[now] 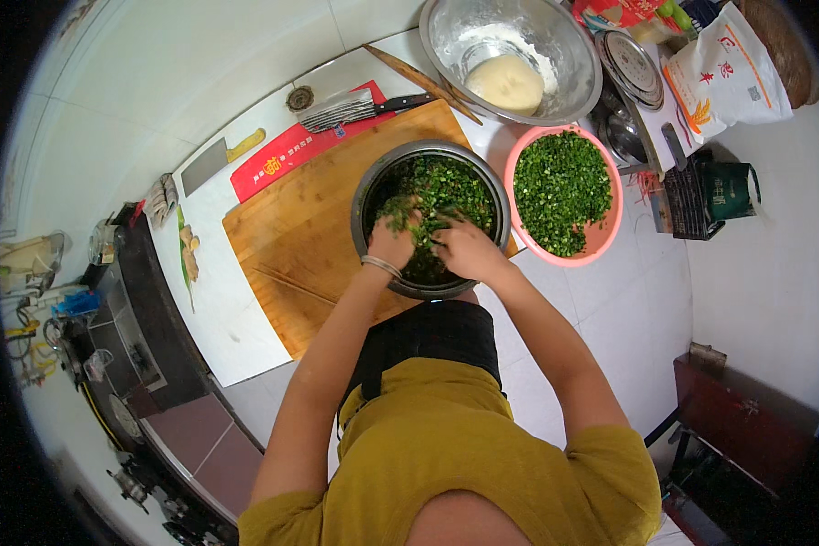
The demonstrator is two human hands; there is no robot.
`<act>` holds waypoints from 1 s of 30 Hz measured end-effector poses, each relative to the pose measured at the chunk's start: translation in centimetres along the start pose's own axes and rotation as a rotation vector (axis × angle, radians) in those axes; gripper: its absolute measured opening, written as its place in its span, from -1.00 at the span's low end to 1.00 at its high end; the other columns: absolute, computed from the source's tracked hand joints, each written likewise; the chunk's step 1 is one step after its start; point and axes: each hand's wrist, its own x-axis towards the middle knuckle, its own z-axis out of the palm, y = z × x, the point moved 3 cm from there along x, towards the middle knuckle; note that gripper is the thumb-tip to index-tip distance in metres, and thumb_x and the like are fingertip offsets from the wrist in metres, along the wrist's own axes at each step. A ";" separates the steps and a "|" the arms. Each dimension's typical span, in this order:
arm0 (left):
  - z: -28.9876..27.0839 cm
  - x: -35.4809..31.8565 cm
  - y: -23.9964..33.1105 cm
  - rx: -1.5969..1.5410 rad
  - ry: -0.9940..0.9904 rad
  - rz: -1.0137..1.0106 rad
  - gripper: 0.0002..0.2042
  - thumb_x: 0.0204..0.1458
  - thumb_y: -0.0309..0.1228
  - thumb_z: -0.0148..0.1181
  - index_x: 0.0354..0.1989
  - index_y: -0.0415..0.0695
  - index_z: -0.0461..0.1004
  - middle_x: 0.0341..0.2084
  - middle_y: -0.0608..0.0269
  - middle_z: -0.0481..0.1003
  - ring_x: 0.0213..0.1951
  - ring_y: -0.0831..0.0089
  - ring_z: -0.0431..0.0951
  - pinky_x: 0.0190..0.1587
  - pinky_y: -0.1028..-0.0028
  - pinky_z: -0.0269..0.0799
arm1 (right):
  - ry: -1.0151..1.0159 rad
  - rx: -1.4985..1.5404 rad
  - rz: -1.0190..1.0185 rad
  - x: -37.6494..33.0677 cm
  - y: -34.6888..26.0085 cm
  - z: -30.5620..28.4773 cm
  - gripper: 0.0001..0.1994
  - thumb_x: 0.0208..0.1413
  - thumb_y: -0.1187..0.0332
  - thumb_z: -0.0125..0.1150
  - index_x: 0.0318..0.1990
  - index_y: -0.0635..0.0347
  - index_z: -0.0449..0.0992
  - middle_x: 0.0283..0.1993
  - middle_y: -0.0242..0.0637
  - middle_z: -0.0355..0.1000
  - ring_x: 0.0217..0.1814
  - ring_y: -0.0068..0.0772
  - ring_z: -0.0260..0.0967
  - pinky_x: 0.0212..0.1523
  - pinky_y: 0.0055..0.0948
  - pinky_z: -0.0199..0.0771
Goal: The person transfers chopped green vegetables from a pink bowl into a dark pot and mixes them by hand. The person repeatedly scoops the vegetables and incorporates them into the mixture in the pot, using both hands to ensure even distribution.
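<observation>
A dark round pot (366,196) stands at the right side of the wooden cutting board, with chopped greens (460,187) inside. Both of my hands reach down into it. My left hand (395,242), a bangle at its wrist, has its fingers curled into the greens, with bits clinging to them; they are slightly smeared by motion. My right hand (464,249) closes its bent fingers on greens at the right half of the pot; its fingertips are partly buried. Just right of the pot, a pink basin (608,238) holds more finely chopped greens (560,191).
Behind the pot is a steel bowl (573,100) with dough (508,85). Left of it lie a black-handled knife (404,103), a cleaver (205,167) and a red strip (246,178). The cutting board (309,237) carries thin sticks. A white bag (733,77) stands far right.
</observation>
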 end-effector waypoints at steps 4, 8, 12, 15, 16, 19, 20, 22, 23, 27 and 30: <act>2.5 -2.3 3.3 0.120 -0.129 0.052 -0.76 -0.01 -0.29 -0.07 -0.26 -0.13 0.45 -0.30 0.15 0.44 -0.12 0.24 0.34 -0.09 0.28 0.31 | 0.128 0.395 0.407 -1.3 2.1 -2.3 -0.65 0.04 0.27 -0.01 -0.07 0.30 0.40 -0.16 0.16 0.36 0.00 0.14 0.24 0.00 -0.04 0.22; 2.9 -1.6 4.5 0.084 -0.462 -0.147 -0.64 -0.01 -0.20 -0.05 -0.13 -0.18 0.42 -0.10 0.02 0.36 -0.05 0.21 0.35 0.00 0.31 0.31 | 0.171 0.236 0.591 0.1 4.6 -0.4 -0.52 0.11 0.16 -0.11 0.11 0.28 0.19 -0.03 0.42 0.18 0.03 0.32 0.17 0.07 -0.08 0.18; 4.8 1.1 2.5 0.097 -0.443 -0.185 -0.63 0.08 -0.20 -0.20 -0.20 -0.22 0.45 -0.08 0.10 0.37 0.01 0.22 0.28 0.06 0.24 0.23 | 0.132 0.214 0.683 2.2 5.6 0.7 -0.50 0.11 0.11 -0.14 0.09 0.32 0.21 0.01 0.33 0.19 0.08 0.23 0.16 0.10 -0.11 0.17; 7.2 2.2 0.4 0.111 -0.379 -0.095 -0.62 0.11 -0.20 -0.28 -0.10 -0.11 0.42 -0.08 0.06 0.38 0.01 0.15 0.29 0.05 0.16 0.23 | 0.146 0.261 0.705 3.3 6.0 0.7 -0.48 0.10 0.10 -0.15 0.11 0.31 0.19 0.01 0.30 0.21 0.08 0.22 0.17 0.10 -0.11 0.16; 6.3 2.3 0.6 0.094 -0.416 -0.040 -0.62 0.12 -0.20 -0.28 -0.05 -0.09 0.40 -0.08 0.04 0.38 0.00 0.12 0.30 0.04 0.16 0.23 | 0.162 0.282 0.731 3.5 6.7 0.9 -0.50 0.09 0.10 -0.14 0.09 0.29 0.24 0.05 0.22 0.22 0.11 0.16 0.16 0.11 -0.14 0.15; 1.1 1.3 1.7 0.038 -0.469 -0.039 -0.58 0.12 -0.15 -0.24 0.10 -0.03 0.27 -0.09 0.00 0.38 -0.03 0.07 0.31 0.05 0.21 0.25 | 0.181 0.451 0.782 3.9 8.1 0.7 -0.53 0.07 0.11 -0.12 0.04 0.27 0.31 0.07 0.14 0.24 0.13 0.09 0.17 0.13 -0.19 0.13; 0.4 0.6 1.5 0.037 -0.400 -0.062 -0.57 0.11 -0.13 -0.23 0.10 -0.03 0.26 -0.09 0.00 0.38 -0.04 0.07 0.31 0.04 0.20 0.25 | 0.212 0.530 0.808 4.1 9.1 1.4 -0.54 0.06 0.11 -0.10 0.02 0.26 0.34 0.06 0.09 0.27 0.14 0.04 0.17 0.14 -0.23 0.11; 0.2 -0.2 0.0 0.010 -0.240 -0.039 -0.49 0.09 -0.05 -0.20 0.14 -0.11 0.19 -0.09 -0.04 0.37 -0.01 0.06 0.28 0.04 0.20 0.25 | 0.227 0.544 0.775 4.7 9.9 2.1 -0.52 0.05 0.14 -0.06 0.05 0.29 0.32 0.04 0.04 0.30 0.10 -0.03 0.22 0.11 -0.32 0.12; 0.7 -0.3 -0.6 0.076 -0.238 -0.090 -0.47 0.09 -0.04 -0.21 0.13 -0.15 0.19 -0.08 -0.07 0.36 -0.01 0.05 0.28 0.05 0.20 0.24 | 0.205 0.567 0.783 5.0 10.1 2.2 -0.52 0.04 0.16 -0.03 0.05 0.33 0.31 0.05 0.01 0.31 0.07 -0.11 0.27 0.09 -0.40 0.14; 2.8 1.2 -2.3 0.104 -0.404 -0.207 -0.50 0.11 -0.09 -0.20 0.03 -0.30 0.24 -0.06 -0.15 0.33 -0.06 0.12 0.33 0.09 0.20 0.18 | 0.158 0.777 0.809 5.7 10.6 2.7 -0.51 -0.01 0.19 0.03 0.03 0.32 0.33 0.03 -0.06 0.33 0.01 -0.16 0.29 0.04 -0.34 0.18; 2.0 2.1 -2.0 -0.123 -0.521 -0.351 -0.66 0.12 -0.26 -0.19 -0.07 -0.24 0.34 -0.10 -0.05 0.35 -0.14 0.20 0.36 0.01 0.20 0.20 | 0.087 1.065 0.936 5.8 10.9 3.3 -0.47 -0.09 0.19 0.13 0.02 0.37 0.34 0.05 -0.10 0.31 0.01 -0.21 0.26 0.01 -0.29 0.21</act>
